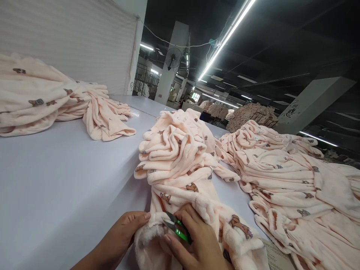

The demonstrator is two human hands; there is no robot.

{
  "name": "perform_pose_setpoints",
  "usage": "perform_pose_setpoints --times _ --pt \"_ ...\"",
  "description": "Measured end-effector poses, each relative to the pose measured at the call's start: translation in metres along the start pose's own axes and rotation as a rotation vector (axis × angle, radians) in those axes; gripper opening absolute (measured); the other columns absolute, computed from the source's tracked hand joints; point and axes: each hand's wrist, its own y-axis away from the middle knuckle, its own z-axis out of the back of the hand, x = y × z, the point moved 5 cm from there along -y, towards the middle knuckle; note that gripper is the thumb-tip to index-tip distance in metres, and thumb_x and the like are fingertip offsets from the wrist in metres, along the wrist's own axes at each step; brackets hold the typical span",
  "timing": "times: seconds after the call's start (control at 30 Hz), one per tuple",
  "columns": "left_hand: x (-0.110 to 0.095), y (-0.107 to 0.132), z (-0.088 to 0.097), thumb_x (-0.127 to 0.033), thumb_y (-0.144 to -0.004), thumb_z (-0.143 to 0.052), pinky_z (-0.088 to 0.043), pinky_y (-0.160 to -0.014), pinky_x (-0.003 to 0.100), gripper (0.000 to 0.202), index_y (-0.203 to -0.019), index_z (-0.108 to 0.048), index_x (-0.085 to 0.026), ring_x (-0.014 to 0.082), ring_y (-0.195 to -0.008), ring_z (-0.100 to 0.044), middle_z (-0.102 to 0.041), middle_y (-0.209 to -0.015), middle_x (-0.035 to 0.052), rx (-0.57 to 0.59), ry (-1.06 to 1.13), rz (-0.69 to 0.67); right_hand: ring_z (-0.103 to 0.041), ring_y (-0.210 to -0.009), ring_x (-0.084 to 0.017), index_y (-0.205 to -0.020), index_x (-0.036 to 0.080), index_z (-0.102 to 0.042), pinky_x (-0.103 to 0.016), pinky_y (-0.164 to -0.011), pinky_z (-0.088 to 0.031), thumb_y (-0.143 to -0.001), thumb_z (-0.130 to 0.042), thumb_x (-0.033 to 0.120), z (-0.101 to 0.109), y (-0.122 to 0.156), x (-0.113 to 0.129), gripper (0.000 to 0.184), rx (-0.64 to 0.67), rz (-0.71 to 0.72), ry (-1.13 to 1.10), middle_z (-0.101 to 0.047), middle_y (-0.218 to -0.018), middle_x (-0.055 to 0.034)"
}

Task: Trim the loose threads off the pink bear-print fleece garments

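A pale pink fleece garment [194, 187] printed with small brown animals lies bunched on the table in front of me. My left hand [128, 228] pinches the edge of its fluffy opening between thumb and fingers. In my right hand [197, 236] is a pair of thread snips [178, 228], green and black, with pointed metal blades. The blades lie against the cloth just right of my left fingertips. Part of the snips is hidden by my right fingers, and the far side of the opening is out of sight.
More pink fleece garments are piled to the right [281, 180] and at the far left [42, 97]. A printed sheet [277, 255] pokes out under the cloth at lower right. The pale table [70, 180] runs back toward pillars and a wall fan [173, 58].
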Motion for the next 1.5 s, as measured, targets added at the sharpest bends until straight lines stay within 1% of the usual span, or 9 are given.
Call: perform_pose_setpoints --times 0.13,0.3,0.43,0.63,0.77,1.0,1.13,1.23,1.5 --pt "0.001 0.001 0.002 -0.040 -0.071 -0.066 -0.040 -0.061 0.027 0.031 -0.062 -0.063 -0.011 0.0154 -0.058 -0.049 -0.059 -0.058 0.0019 -0.014 -0.021 0.015 -0.053 -0.071 -0.016 -0.077 0.021 -0.055 -0.026 -0.061 -0.038 -0.088 -0.049 0.038 -0.001 0.005 -0.002 0.021 0.070 0.027 -0.002 -0.054 -0.079 -0.0009" --pt "-0.005 0.005 0.000 -0.040 -0.074 -0.063 -0.036 -0.058 0.024 0.031 -0.069 -0.065 -0.009 0.0135 -0.057 -0.046 -0.061 -0.064 0.0027 -0.034 -0.160 0.008 -0.056 -0.073 -0.015 -0.077 0.021 -0.056 -0.025 -0.062 -0.039 -0.089 -0.051 0.035 -0.007 0.005 -0.001 0.020 0.110 0.035 0.059 -0.056 -0.081 -0.0011" --pt "-0.008 0.007 -0.002 -0.043 -0.074 -0.061 -0.036 -0.059 0.025 0.033 -0.065 -0.061 -0.011 0.0150 -0.059 -0.046 -0.060 -0.065 0.0032 -0.053 -0.254 -0.021 -0.057 -0.076 -0.017 -0.077 0.021 -0.056 -0.026 -0.063 -0.041 -0.088 -0.053 0.034 -0.011 0.005 -0.002 0.017 0.098 0.062 0.103 -0.057 -0.082 -0.0018" --pt "-0.010 0.008 -0.007 -0.048 -0.077 -0.058 -0.036 -0.059 0.023 0.038 -0.065 -0.061 -0.012 0.0130 -0.059 -0.043 -0.056 -0.060 -0.0004 -0.027 -0.245 -0.027 -0.058 -0.077 -0.019 -0.076 0.021 -0.055 -0.028 -0.064 -0.043 -0.090 -0.047 0.032 -0.016 0.005 -0.006 0.019 0.128 0.036 0.157 -0.058 -0.085 -0.0037" --pt "-0.010 0.008 -0.007 -0.045 -0.078 -0.058 -0.036 -0.060 0.023 0.037 -0.066 -0.062 -0.011 0.0130 -0.059 -0.044 -0.057 -0.059 0.0000 -0.030 -0.255 -0.031 -0.057 -0.077 -0.017 -0.075 0.020 -0.055 -0.027 -0.066 -0.043 -0.092 -0.044 0.030 -0.011 0.004 -0.004 0.023 0.089 0.018 0.083 -0.057 -0.082 -0.0032" --pt "-0.012 0.008 -0.006 -0.046 -0.075 -0.062 -0.036 -0.058 0.023 0.036 -0.067 -0.064 -0.011 0.0133 -0.059 -0.044 -0.057 -0.063 0.0004 -0.058 -0.232 -0.016 -0.057 -0.074 -0.017 -0.075 0.021 -0.055 -0.026 -0.064 -0.042 -0.089 -0.050 0.034 -0.010 0.005 -0.003 0.020 0.113 0.032 0.073 -0.057 -0.080 -0.0027" --pt "-0.015 0.009 -0.010 -0.052 -0.078 -0.055 -0.035 -0.060 0.023 0.043 -0.068 -0.062 -0.011 0.0130 -0.059 -0.041 -0.054 -0.062 0.0000 -0.035 -0.298 -0.012 -0.058 -0.075 -0.017 -0.074 0.021 -0.056 -0.025 -0.063 -0.043 -0.092 -0.044 0.032 -0.012 0.005 -0.003 0.024 0.111 0.049 0.091 -0.057 -0.079 -0.0029" --pt "-0.016 0.010 -0.012 -0.056 -0.078 -0.052 -0.033 -0.058 0.024 0.047 -0.066 -0.059 -0.011 0.0133 -0.059 -0.039 -0.051 -0.061 0.0001 -0.036 -0.337 -0.010 -0.058 -0.073 -0.016 -0.077 0.020 -0.059 -0.024 -0.063 -0.043 -0.089 -0.050 0.035 -0.013 0.006 -0.002 0.021 0.135 0.069 0.104 -0.057 -0.078 -0.0022" --pt "-0.021 0.010 -0.021 -0.045 -0.081 -0.047 -0.031 -0.058 0.023 0.037 -0.065 -0.055 -0.013 0.0143 -0.061 -0.036 -0.041 -0.061 -0.0013 -0.032 -0.560 -0.050 -0.063 -0.076 -0.022 -0.082 0.022 -0.058 -0.030 -0.062 -0.048 -0.084 -0.057 0.038 -0.021 0.007 -0.001 0.015 0.165 0.099 0.311 -0.062 -0.084 -0.0030"
